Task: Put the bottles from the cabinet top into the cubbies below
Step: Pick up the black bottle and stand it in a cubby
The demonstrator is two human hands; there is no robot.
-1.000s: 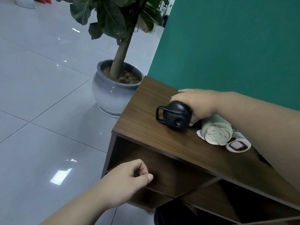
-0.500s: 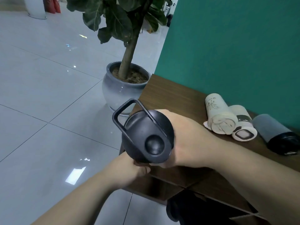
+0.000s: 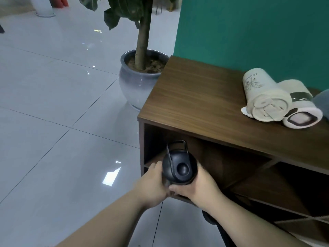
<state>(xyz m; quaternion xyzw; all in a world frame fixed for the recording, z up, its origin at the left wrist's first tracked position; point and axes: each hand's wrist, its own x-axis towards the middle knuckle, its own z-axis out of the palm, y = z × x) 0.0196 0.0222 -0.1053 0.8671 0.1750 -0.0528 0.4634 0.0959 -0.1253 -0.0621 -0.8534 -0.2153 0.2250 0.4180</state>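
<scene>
Head view: we've dropped the black bottle point(image 3: 179, 168) from chest height to the mouth of the top-left cubby point(image 3: 204, 157). Left hand point(image 3: 153, 184) and right hand point(image 3: 203, 186) both wrap it. Next: slide in. Two cream bottles point(image 3: 263, 98) still up top.

head view | from above, tilted down-forward | close over cabinet point(image 3: 204, 97) left end | floor point(image 3: 53, 104) left

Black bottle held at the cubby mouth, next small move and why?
Probably push the black bottle forward into the top-left cubby. Left hand and right hand hold it level at the opening, cap facing the camera, and the cubby behind looks clear.
</scene>
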